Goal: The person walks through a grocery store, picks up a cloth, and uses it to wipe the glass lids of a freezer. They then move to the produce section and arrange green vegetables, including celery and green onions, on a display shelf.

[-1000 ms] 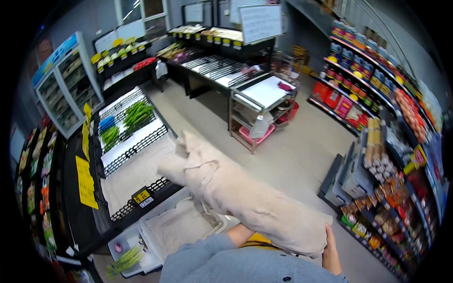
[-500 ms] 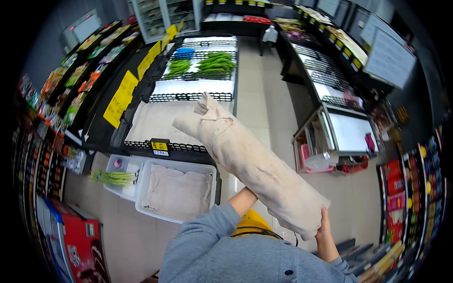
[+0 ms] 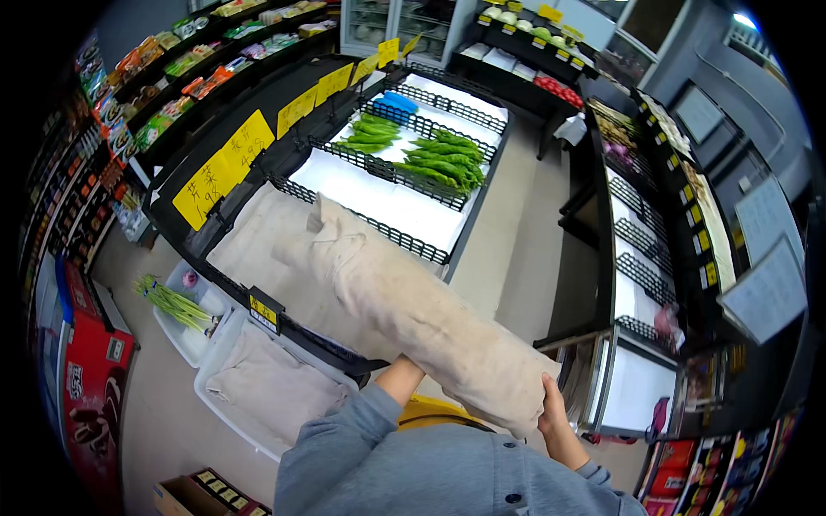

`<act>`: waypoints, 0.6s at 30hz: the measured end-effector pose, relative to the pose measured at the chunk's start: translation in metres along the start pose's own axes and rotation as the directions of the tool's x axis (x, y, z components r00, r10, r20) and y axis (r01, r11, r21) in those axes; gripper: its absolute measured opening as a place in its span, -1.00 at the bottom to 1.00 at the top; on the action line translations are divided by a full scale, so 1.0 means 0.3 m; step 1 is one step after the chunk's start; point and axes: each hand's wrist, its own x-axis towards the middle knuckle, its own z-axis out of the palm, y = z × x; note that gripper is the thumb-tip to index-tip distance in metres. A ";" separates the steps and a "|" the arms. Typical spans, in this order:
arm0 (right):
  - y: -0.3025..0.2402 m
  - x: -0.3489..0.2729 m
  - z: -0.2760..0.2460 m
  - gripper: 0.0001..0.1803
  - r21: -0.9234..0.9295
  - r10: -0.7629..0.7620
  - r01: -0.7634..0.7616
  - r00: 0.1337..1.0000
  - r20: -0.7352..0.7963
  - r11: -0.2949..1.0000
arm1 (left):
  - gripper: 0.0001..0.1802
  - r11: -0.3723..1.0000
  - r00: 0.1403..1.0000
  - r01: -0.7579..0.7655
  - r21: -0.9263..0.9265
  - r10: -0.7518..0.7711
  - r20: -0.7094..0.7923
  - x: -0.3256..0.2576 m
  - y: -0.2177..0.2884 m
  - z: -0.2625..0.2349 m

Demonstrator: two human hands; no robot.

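We held one long, rolled cream cloth bundle (image 3: 430,327) slantwise in front of our body, its far end above the cloth-lined near section of the black produce tabletop (image 3: 320,348). Our right grip (image 3: 552,406) was clamped on the bundle's near end, probably to stop it sliding back. Our left forearm (image 3: 399,380) ran beneath the middle, presumably because so long and soft a roll would sag without support; the left grip was hidden, so we could not tell whether it was closed. One cord (image 3: 346,248) circled the far end, likely to hold the wrap shut.

At least three black mesh dividers (image 3: 404,178) crossed the tabletop, seemingly to separate goods, and we counted six yellow signs (image 3: 224,170) upright along its left side, perhaps for easy reading. Two heaps of long green peppers (image 3: 446,161) lay between dividers, with one blue item (image 3: 396,105) behind.

Below, we counted two white plastic bins (image 3: 206,368): one held one folded cloth (image 3: 277,378), the other one bunch of green stalks (image 3: 172,303) and one purple bulb (image 3: 189,279).
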 end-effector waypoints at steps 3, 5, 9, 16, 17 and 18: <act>-0.133 0.141 0.050 -0.42 0.028 0.089 -0.090 0.996 0.022 0.996 | -0.41 0.999 0.998 0.034 -0.038 -0.036 -0.056 0.163 -0.034 -0.060; -0.203 0.232 0.080 -0.42 0.048 0.122 -0.123 0.992 0.017 0.991 | -0.41 0.997 0.995 0.052 -0.062 -0.057 -0.082 0.264 -0.055 -0.093; -0.326 0.469 0.108 -0.41 0.027 0.150 -0.150 0.989 0.005 0.988 | -0.41 0.989 0.982 0.104 -0.107 -0.119 -0.145 0.481 -0.126 -0.136; -0.563 1.007 0.196 -0.48 -0.056 0.243 -0.237 0.959 0.147 0.970 | -0.41 0.927 0.893 0.285 -0.245 -0.350 -0.282 0.830 -0.352 -0.203; -0.581 1.108 0.203 -0.47 -0.069 0.259 -0.250 0.945 0.201 0.966 | -0.41 0.905 0.867 0.313 -0.289 -0.397 -0.303 0.873 -0.384 -0.212; -0.585 1.188 0.211 -0.47 -0.081 0.285 -0.274 0.925 0.250 0.958 | -0.41 0.874 0.831 0.345 -0.341 -0.454 -0.321 0.901 -0.421 -0.222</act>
